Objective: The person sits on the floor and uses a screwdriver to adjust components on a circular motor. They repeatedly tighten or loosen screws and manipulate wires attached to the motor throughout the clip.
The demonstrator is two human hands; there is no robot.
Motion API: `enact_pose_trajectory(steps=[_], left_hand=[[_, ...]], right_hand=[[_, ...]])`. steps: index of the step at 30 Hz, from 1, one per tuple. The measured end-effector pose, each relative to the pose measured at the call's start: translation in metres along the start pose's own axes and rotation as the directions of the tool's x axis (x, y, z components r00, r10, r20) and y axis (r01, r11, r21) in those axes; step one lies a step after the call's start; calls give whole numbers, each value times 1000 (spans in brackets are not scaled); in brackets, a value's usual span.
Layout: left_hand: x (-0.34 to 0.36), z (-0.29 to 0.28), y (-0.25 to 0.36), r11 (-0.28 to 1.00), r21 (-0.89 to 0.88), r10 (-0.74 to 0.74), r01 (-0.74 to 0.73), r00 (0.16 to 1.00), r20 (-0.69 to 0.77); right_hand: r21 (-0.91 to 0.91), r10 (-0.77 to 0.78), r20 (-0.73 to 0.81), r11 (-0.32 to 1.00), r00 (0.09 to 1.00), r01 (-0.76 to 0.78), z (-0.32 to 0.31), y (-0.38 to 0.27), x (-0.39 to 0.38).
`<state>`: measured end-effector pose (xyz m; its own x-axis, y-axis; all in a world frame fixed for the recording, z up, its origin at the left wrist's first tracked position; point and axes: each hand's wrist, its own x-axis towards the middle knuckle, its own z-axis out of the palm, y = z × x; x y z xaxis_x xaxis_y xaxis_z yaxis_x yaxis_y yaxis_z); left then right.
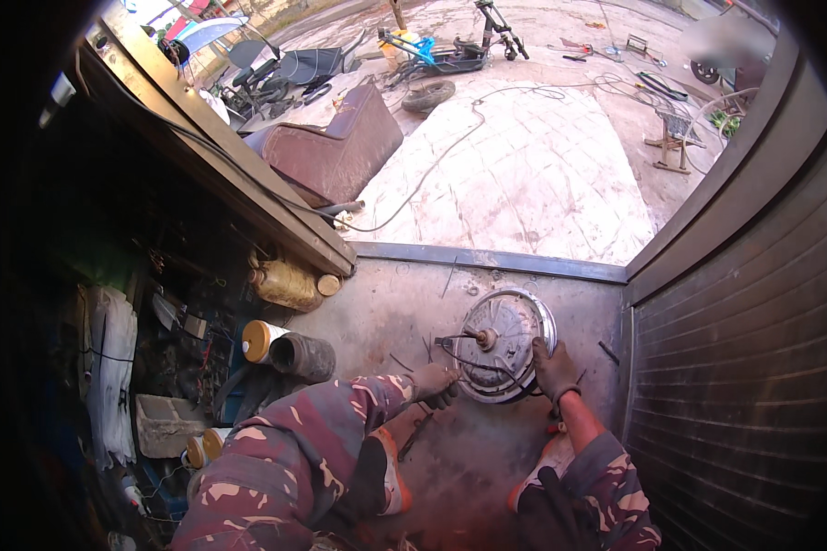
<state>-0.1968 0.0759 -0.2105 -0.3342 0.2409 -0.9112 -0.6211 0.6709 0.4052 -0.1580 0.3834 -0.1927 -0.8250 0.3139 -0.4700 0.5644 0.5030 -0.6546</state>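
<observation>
A round silver hub motor (pixel 515 332) lies on the floor inside the doorway, its axle standing up and a dark cable with a connector running across its face. My right hand (pixel 556 369), in a dark glove, grips the rim at the right side. At the motor's lower left edge is my gloved left hand (pixel 435 384), its fingers curled; whatever they may hold is hidden. Both forearms wear camouflage sleeves, the right one pulled back from the wrist.
A metal door sill (pixel 487 260) crosses ahead, with a ribbed metal door (pixel 744 367) at right. At left stand a yellowish jug (pixel 287 285), a white tub (pixel 259 340) and a dark cylinder (pixel 303 358). Outside are a brown seat (pixel 340 151), a scooter frame (pixel 450 60) and a stool (pixel 675 138).
</observation>
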Motion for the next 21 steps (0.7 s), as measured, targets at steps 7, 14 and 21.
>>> enact_pose_trajectory(steps=[7, 14, 21], left_hand=[[-4, 0, 3, 904, 374, 235, -206, 971, -34], [-14, -12, 12, 319, 865, 602, -387, 787, 130], [-7, -10, 5, 428, 845, 523, -321, 850, 58]], right_hand=[[38, -19, 16, 999, 1000, 18, 1, 2, 1], [31, -38, 25, 999, 999, 37, 0, 4, 0], [79, -61, 19, 995, 998, 60, 4, 10, 3]])
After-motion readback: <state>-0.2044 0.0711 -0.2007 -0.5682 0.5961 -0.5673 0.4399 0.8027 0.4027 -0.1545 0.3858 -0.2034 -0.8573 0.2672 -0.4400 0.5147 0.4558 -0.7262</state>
